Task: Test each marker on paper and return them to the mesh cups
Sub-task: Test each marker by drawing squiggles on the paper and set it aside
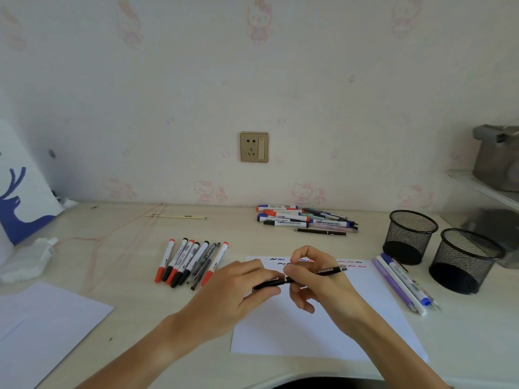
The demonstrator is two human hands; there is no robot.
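On the pale desk (140, 276) a white sheet of paper (323, 332) with test squiggles lies before two empty mesh cups (438, 248), while over it the left hand (238, 287) and right hand (317, 279) both grip one black pen (328, 271), held nearly level.

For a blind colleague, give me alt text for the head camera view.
Two hands, left hand and right hand, hold a black pen over marked paper; two mesh cups stand empty at right.
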